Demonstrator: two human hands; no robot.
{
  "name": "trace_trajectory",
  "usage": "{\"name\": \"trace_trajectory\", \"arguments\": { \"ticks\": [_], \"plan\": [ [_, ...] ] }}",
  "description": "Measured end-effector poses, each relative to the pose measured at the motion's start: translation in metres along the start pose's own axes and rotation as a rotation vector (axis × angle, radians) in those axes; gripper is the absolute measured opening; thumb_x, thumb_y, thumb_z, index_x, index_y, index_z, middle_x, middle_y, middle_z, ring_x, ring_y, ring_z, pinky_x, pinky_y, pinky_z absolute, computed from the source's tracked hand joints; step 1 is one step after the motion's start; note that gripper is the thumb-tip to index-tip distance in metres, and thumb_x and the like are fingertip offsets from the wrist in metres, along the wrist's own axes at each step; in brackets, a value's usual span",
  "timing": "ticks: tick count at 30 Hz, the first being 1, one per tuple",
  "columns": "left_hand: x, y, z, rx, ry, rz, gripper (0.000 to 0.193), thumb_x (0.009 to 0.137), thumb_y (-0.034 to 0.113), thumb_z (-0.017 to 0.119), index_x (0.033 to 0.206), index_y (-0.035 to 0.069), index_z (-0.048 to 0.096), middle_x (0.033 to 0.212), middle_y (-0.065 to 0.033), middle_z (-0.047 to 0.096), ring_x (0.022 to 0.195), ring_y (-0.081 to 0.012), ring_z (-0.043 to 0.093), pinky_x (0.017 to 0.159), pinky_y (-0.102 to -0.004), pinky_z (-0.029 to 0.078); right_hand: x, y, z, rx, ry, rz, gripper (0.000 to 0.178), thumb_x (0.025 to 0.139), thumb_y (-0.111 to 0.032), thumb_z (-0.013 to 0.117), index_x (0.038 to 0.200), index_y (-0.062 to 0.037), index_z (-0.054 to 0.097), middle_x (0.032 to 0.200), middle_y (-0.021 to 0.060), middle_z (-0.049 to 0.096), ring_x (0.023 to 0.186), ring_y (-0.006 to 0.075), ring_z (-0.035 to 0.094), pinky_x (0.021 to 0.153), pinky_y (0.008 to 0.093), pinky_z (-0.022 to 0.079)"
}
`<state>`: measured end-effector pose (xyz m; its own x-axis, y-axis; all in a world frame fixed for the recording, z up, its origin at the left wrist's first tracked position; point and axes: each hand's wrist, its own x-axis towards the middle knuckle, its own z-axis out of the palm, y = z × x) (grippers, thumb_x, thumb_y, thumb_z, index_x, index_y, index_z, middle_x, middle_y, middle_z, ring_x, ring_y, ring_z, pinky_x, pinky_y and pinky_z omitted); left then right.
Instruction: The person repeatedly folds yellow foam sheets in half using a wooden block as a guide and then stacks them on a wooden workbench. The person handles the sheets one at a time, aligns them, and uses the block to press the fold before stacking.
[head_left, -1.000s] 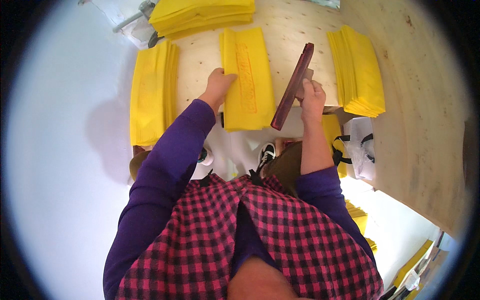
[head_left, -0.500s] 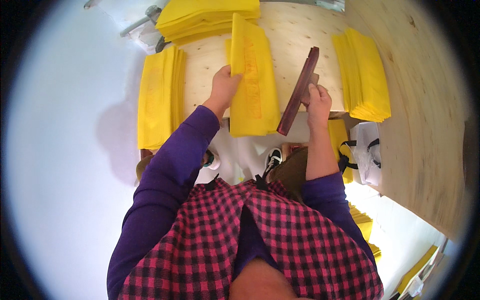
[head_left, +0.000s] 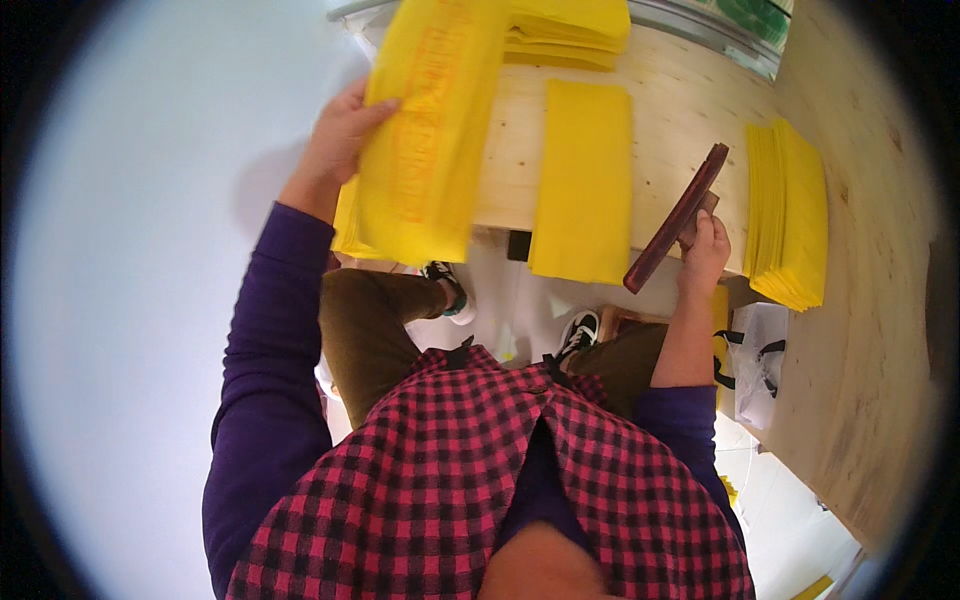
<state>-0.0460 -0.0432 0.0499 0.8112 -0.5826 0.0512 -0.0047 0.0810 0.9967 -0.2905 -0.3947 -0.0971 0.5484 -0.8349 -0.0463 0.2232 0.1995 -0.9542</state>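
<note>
My left hand (head_left: 343, 135) grips the left edge of a long yellow sheet (head_left: 435, 130) with a red printed strip on it. The sheet is raised over the left end of the table, thumb on top. A plain yellow sheet (head_left: 583, 180) lies at the middle, its near end hanging past the table's front edge; whether more lie under it cannot be seen. In my right hand (head_left: 706, 250) is a long dark-red stamp (head_left: 672, 228), held by its wooden block handle. It is tilted above the table, apart from the plain sheet.
A stack of yellow sheets (head_left: 787, 215) lies on the right of the wooden table (head_left: 690, 95), beside an upright wooden panel (head_left: 850, 290). Another yellow pile (head_left: 570, 35) is at the back. The left stack (head_left: 347, 225) is mostly hidden. Below hangs a white bag (head_left: 760, 365).
My left hand has lifted the printed sheet off the middle and carried it left, uncovering a plain one. The view has shifted left; my right hand still holds the stamp much as before.
</note>
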Motion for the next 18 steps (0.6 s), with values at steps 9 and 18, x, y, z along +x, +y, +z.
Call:
{"name": "trace_trajectory", "arguments": {
  "ticks": [9, 18],
  "plan": [
    [0.001, -0.064, -0.123, -0.17, -0.032, -0.266, 0.037, 0.086, 0.007, 0.052, 0.122, -0.002, 0.046, 0.115, -0.0136, 0.057, 0.098, -0.0207, 0.059, 0.087, -0.0336, 0.048, 0.0, 0.004, 0.004, -0.092, 0.028, 0.028, 0.018, 0.088, -0.018, 0.053, 0.073, -0.0082, 0.052, 0.057, -0.0046, 0.045, 0.047, 0.0052, 0.038, 0.044, 0.0204, 0.029],
    [0.005, -0.104, -0.137, -0.333, -0.016, -0.357, 0.033, 0.086, 0.001, 0.051, 0.118, -0.004, 0.047, 0.11, -0.0164, 0.058, 0.096, -0.0244, 0.061, 0.085, -0.0354, 0.05, 0.0, 0.007, 0.0, -0.217, 0.069, 0.034, 0.018, 0.086, -0.022, 0.057, 0.084, -0.0032, 0.058, 0.066, -0.0007, 0.056, 0.051, 0.0075, 0.048, 0.046, 0.0212, 0.038]
  ]
}}
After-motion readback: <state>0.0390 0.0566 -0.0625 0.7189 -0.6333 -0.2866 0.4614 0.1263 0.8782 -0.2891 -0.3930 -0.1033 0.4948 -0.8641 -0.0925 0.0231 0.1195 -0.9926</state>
